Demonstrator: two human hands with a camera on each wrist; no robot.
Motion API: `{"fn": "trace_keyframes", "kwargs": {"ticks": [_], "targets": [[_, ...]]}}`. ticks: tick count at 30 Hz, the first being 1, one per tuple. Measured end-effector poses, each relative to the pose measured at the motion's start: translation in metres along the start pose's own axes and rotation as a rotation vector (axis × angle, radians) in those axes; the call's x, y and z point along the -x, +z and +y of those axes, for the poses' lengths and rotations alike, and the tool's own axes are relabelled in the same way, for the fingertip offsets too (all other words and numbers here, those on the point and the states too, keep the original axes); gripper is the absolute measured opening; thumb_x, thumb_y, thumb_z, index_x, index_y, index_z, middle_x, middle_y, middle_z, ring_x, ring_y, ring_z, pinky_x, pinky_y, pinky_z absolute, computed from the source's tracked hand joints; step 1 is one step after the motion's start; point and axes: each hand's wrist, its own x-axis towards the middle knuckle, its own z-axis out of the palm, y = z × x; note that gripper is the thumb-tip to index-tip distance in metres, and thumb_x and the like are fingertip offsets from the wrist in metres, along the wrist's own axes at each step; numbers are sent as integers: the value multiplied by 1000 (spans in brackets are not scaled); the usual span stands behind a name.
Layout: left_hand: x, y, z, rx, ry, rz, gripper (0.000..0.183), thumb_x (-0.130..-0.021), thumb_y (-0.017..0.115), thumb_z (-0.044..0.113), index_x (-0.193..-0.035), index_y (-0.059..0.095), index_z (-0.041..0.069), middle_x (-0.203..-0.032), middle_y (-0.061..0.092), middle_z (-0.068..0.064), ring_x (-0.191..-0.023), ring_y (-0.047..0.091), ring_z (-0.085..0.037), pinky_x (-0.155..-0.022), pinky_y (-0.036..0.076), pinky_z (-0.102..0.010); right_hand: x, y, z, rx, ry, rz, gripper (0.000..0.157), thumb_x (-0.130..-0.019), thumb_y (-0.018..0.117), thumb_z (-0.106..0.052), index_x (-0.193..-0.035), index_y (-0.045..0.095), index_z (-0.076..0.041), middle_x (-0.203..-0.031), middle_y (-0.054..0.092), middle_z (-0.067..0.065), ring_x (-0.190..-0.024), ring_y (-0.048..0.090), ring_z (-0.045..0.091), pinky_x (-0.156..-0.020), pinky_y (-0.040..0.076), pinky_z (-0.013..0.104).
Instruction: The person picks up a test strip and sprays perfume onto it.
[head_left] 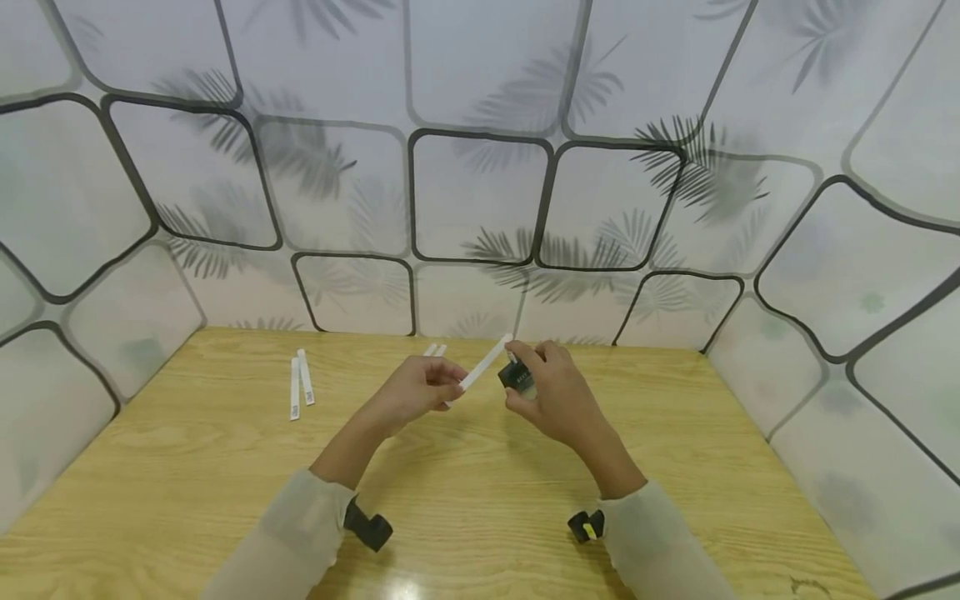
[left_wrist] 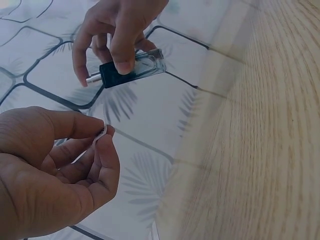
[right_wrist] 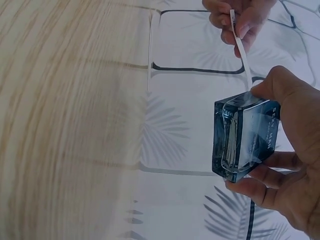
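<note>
A pale wall covering, printed with rounded grey and black outlines and shadowy palm fronds, encloses the back and both sides of a light wood-grained bench. Near the far edge of the bench, the two bare hands of a person face each other above the surface. The left hand pinches one white paper strip by its near end between thumb and index finger, the other fingers curling beneath; the strip slants up and toward the right, and in the right wrist view it bows slightly along its length. The right hand grips a dark-tinted glass perfume bottle, its fingers and thumb set against opposite sides. The bottle is held off the bench, just beside the far end of the strip, and the left wrist view shows it tipped well over, with a fingertip at its silver spray nozzle. Whether strip and bottle touch cannot be told. Pale lettering marks one face of the glass. Two further white strips lie partly hidden behind the left hand, while a separate pair of printed strips rests farther left on the bench, close together and slightly angled to each other. Light sleeves cover the forearms, and a black wrist device projects inward from each cuff.
</note>
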Motion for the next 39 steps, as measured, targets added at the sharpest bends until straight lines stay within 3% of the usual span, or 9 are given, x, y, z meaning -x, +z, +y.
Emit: {"fn": "trace_keyframes", "kwargs": {"ticks": [4,11,17,26,32,39], "targets": [[1,0,0,-1,6,0,21,-100,65,5,-119,68,-3,-107,67,-19,-95,64,-30,-88,57,-50,0,0,0,2,17,-3,59,-86,78,-22,-140,58,-11,-95,53,11,-79,46,24,-63,42,36],[1,0,0,-5,8,9,22,-100,65,5,-120,67,-4,-104,67,-14,-96,64,-31,-85,58,-45,0,0,-1,5,27,-6,61,-85,78,-23,-142,57,-15,-99,56,13,-83,51,25,-62,46,37],[1,0,0,-1,4,10,22,-100,65,5,-120,68,-4,-103,68,-13,-96,64,-32,-87,58,-47,0,-1,-1,7,27,-13,60,-85,78,-23,-140,58,-14,-98,55,12,-81,49,25,-61,43,37],[1,1,1,4,-13,15,20,-100,66,6,-119,69,0,-104,68,-13,-103,63,-44,-87,58,-46,0,-2,-1,-9,26,2,57,-86,77,-22,-138,58,-11,-96,54,13,-78,47,25,-61,42,37],[0,-1,0,5,-4,14,20,-100,65,5,-119,68,-2,-102,67,-11,-102,63,-39,-82,58,-38,0,-1,0,-24,43,11,59,-86,78,-23,-140,58,-14,-99,56,15,-80,50,27,-62,45,39],[-1,-3,-9,13,-15,24,22,-100,65,4,-119,67,-5,-104,68,-16,-100,63,-35,-84,58,-42,0,-2,-1,-22,52,17,61,-84,80,-22,-141,58,-16,-102,58,16,-83,54,28,-64,49,42]]}}
